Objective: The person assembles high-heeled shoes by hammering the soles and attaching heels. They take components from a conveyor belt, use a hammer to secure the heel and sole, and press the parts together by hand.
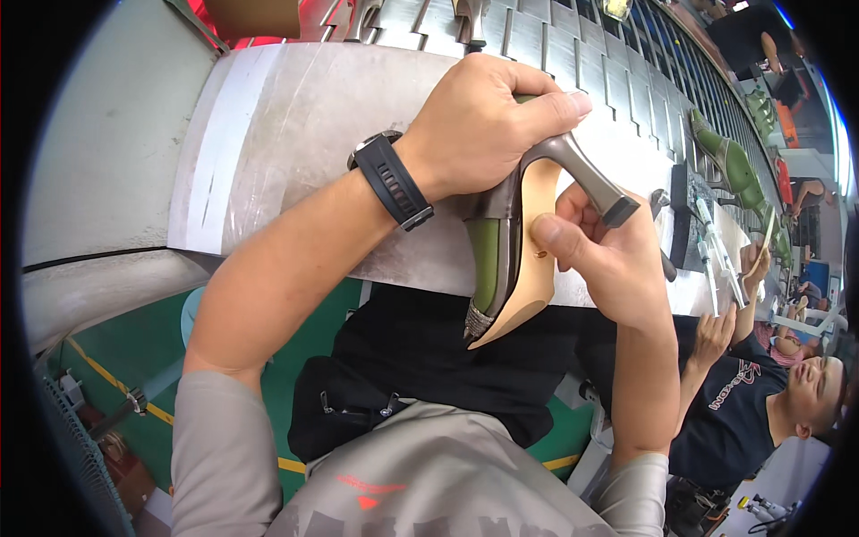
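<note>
A high-heeled shoe (488, 268) with a green and dark brown upper hangs in front of me, its pointed, glittery toe toward my body. Its tan sole (528, 285) faces right, and the dark heel (601, 183) juts out to the right. From above, my left hand (488, 125) is closed around the heel end, with a black watch on the wrist. My right hand (617, 255) presses its thumb on the sole near a small hole or mark, fingers curled behind. What those fingertips touch is partly hidden.
A pale worktable (295, 152) lies under the shoe. Beyond runs a slatted metal conveyor (528, 45) with other shoes. Several syringe-like tubes (711, 251) lie by a dark block at right, near a co-worker's hand (714, 336). A green shoe (735, 166) stands farther off.
</note>
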Motion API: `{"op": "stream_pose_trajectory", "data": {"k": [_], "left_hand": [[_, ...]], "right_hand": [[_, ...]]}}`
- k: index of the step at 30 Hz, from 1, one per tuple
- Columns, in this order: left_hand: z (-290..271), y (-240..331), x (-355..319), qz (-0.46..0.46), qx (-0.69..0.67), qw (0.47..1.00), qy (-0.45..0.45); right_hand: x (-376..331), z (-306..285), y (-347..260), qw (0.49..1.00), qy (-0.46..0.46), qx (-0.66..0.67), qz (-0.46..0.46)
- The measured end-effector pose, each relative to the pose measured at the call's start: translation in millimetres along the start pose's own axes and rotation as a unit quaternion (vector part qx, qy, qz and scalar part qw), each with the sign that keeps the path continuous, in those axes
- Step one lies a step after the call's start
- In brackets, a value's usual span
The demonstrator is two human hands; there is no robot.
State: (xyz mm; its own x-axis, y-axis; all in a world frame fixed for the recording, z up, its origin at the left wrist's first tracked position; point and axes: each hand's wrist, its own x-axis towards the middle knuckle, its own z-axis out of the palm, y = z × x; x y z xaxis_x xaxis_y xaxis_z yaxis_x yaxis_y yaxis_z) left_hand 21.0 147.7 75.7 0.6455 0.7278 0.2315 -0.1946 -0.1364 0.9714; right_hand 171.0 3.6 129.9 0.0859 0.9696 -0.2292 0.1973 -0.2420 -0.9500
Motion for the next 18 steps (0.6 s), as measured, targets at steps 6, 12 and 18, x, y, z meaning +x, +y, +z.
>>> {"op": "stream_pose_trajectory", "data": {"k": [6,12,18], "left_hand": [[3.5,-2.6,-0.5,0.015,0.018,0.999,0.044],[6.3,0.3,-2.5,0.033,0.056,0.996,0.069],[5.5,-1.6,-1.1,0.033,0.064,0.995,0.075]], "right_hand": [[8.0,3.9,-3.0,0.995,0.009,-0.100,-0.013],[9.4,20.8,-4.2,0.997,0.050,-0.053,-0.021],[24.2,25.1,2.0,0.990,0.133,-0.015,-0.037]]}}
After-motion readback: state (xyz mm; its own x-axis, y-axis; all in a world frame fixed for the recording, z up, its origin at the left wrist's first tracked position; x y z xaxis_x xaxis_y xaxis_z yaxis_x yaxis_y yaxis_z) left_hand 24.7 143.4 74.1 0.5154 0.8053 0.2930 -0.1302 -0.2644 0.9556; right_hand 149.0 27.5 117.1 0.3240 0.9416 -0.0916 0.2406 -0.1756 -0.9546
